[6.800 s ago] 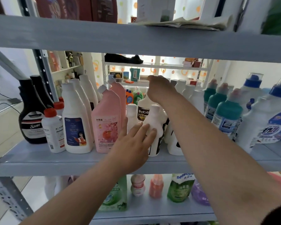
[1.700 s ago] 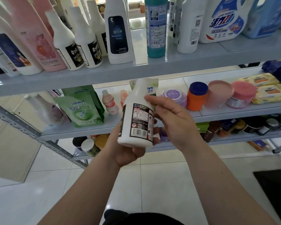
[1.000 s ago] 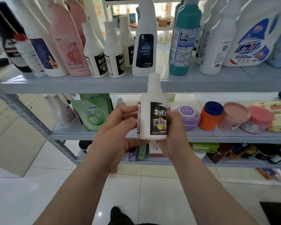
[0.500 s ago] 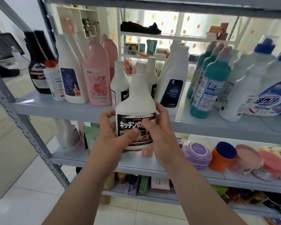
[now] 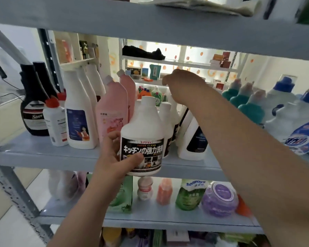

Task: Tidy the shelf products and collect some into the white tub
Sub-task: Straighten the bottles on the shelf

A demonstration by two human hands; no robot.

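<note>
Left grip (image 5: pixel 112 157): thumb and fingers are wrapped round the lower body of the white plastic bottle with the black label (image 5: pixel 143 132).
Bottle: upright, held just in front of the front edge of the pale grey-blue metal shelf (image 5: pixel 34 154), not resting on it.
Right grip (image 5: pixel 178 81): stretched over the row of matching white bottles (image 5: pixel 165 111) towards the back of the shelf. Its back faces the camera and its fingers are hidden, so I cannot tell whether it is clenched or released.
Neighbours: a tall pink plastic bottle (image 5: pixel 111 122) stands to the left, and a white bottle with a dark-blue label (image 5: pixel 191 141) stands under the right forearm.
</note>
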